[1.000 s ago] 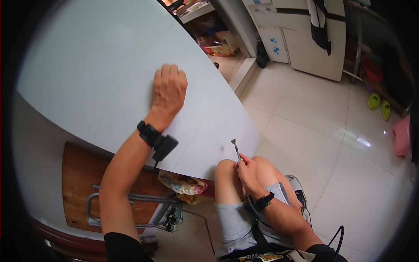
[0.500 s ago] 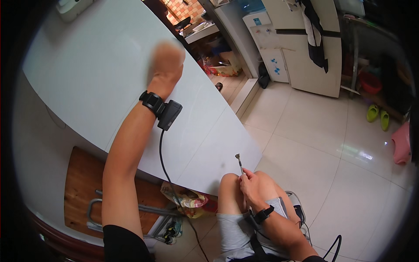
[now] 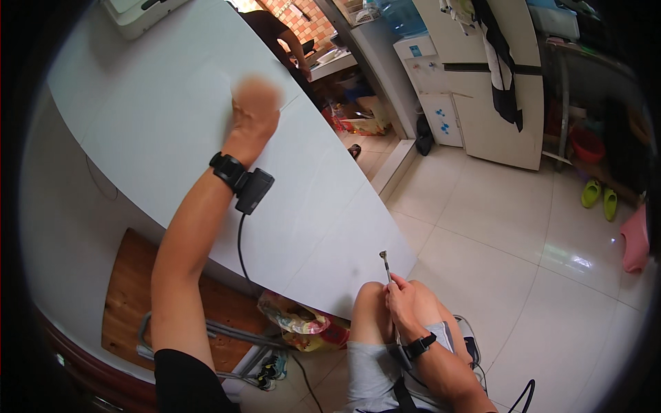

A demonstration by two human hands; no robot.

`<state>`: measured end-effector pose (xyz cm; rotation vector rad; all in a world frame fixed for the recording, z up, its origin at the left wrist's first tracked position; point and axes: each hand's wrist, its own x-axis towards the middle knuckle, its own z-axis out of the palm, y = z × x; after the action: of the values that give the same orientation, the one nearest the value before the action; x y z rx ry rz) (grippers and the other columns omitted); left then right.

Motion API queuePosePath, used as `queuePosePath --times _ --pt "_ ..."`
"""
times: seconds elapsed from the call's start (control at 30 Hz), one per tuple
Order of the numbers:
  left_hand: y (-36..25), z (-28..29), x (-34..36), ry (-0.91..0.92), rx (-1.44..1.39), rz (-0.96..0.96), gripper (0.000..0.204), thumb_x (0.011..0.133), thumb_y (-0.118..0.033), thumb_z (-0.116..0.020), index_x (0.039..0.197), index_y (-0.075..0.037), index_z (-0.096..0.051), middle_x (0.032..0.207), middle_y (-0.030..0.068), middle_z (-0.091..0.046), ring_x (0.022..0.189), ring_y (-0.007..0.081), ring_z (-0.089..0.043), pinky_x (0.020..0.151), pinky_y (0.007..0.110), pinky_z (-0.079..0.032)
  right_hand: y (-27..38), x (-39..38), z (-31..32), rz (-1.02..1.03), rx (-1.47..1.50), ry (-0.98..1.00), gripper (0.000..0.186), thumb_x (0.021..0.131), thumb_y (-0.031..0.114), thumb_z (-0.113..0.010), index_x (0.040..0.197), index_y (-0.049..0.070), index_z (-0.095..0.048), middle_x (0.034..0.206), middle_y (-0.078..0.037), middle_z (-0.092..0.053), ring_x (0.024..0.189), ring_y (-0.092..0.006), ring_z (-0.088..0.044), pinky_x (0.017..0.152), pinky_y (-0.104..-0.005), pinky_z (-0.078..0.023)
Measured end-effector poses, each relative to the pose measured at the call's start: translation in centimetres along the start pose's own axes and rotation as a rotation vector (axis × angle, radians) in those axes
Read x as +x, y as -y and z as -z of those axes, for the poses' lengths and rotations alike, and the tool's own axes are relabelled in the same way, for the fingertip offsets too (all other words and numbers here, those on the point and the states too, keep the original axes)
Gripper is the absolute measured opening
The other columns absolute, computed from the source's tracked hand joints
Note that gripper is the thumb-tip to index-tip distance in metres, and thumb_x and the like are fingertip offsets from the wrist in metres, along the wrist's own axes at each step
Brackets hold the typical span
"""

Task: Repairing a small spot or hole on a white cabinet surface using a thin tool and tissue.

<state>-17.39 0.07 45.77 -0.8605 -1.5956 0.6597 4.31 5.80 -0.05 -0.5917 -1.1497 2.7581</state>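
My left hand (image 3: 256, 120) is stretched out over the white tabletop (image 3: 165, 138); its fingers are blurred, so I cannot tell whether they are closed or hold anything. On that wrist sits a black strap with a black box (image 3: 255, 191), from which a cable runs down. My right hand (image 3: 401, 301) rests near my knees, its fingers closed around a thin metal rod (image 3: 387, 267). The rod points up and away from me, ending in a small flared head beside the table's near corner. Another black strap (image 3: 420, 344) is around my right wrist.
A pale device (image 3: 141, 17) stands at the table's far left. Beyond the table, a person in dark clothes (image 3: 268, 34) is in the doorway. A water dispenser (image 3: 430, 89) and a fridge (image 3: 496, 103) stand to the right. Bags (image 3: 303, 323) and a folding metal frame lie below the table.
The view has shifted slightly, so the room sits lower in the picture. My left hand appears a little lower and further left on the table. A person has come into sight in the doorway.
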Motion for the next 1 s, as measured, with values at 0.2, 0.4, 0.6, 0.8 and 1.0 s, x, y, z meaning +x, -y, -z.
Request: queuePosePath --times 0.2,0.4,0.6,0.8,1.0 --pt "0.4 0.4 -0.5 0.086 0.080 0.027 0.010 0.082 -0.008 -0.067 0.073 -0.004 -0.067 0.078 0.0088 -0.060 0.081 0.0255 -0.058 0.072 0.037 -0.048 0.5 -0.2 -0.1 0.012 0.007 0.050 0.039 0.097 0.005 -0.047 0.135 -0.004 -0.053 0.076 -0.002 -0.059 0.048 -0.0049 -0.043 0.042 -0.0199 -0.034" --pt "-3.6 1.1 -3.9 0.117 0.029 -0.123 0.009 0.077 -0.002 -0.057 0.068 -0.005 -0.056 0.077 0.0101 -0.057 0.079 0.0271 -0.056 0.070 0.038 -0.048 0.6 -0.4 0.3 0.010 0.013 0.017 0.041 0.097 0.005 -0.048 0.137 -0.004 -0.052 0.077 -0.002 -0.060 0.050 -0.0046 -0.045 0.042 -0.0198 -0.035" --pt "-2.5 4.6 -10.1 0.229 -0.090 -0.029 0.006 0.078 -0.003 -0.061 0.073 -0.006 -0.059 0.081 0.0092 -0.056 0.082 0.0274 -0.055 0.072 0.037 -0.046 0.5 0.3 -0.3 0.023 -0.032 0.052 0.042 0.096 0.005 -0.049 0.137 -0.004 -0.051 0.077 -0.003 -0.061 0.050 -0.0051 -0.046 0.042 -0.0197 -0.035" --pt "-1.1 11.6 -14.2 0.111 -0.029 0.208 0.011 0.082 -0.009 -0.073 0.084 -0.007 -0.062 0.088 0.0076 -0.058 0.085 0.0281 -0.055 0.074 0.040 -0.046 1.6 -0.7 -0.3 -0.023 0.033 0.024 0.042 0.097 0.005 -0.049 0.137 -0.004 -0.051 0.077 -0.003 -0.061 0.051 -0.0055 -0.046 0.044 -0.0201 -0.037" --pt "-6.1 16.6 -22.4 0.314 -0.276 0.448 0.010 0.080 -0.005 -0.075 0.083 -0.004 -0.065 0.087 0.0097 -0.059 0.083 0.0318 -0.054 0.073 0.043 -0.045 1.3 -1.3 -0.3 0.041 -0.094 0.039 0.044 0.095 0.009 -0.053 0.137 -0.006 -0.054 0.074 0.000 -0.058 0.057 -0.0036 -0.047 0.050 -0.0205 -0.039"
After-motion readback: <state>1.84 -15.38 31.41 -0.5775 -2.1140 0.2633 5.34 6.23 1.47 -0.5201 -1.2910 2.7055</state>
